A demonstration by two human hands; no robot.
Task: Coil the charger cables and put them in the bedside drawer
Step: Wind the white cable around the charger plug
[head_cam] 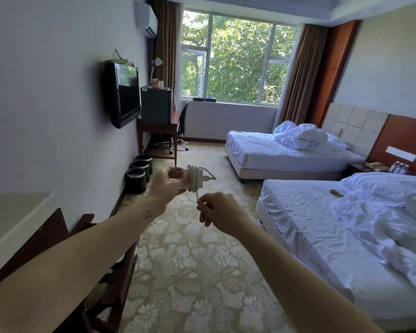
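My left hand grips a white charger plug held out in front of me above the carpet. A white cable is wound in several loops around the plug body. One strand of the cable runs down from the coil to my right hand, which pinches its loose end just below and to the right of the plug. The bedside table stands far off between the two beds at the right; its drawer front is hidden from view.
Two unmade beds fill the right side. A dark wooden rack stands at my lower left. Three black bins line the left wall below a TV, with a desk and chair beyond. Patterned carpet runs between.
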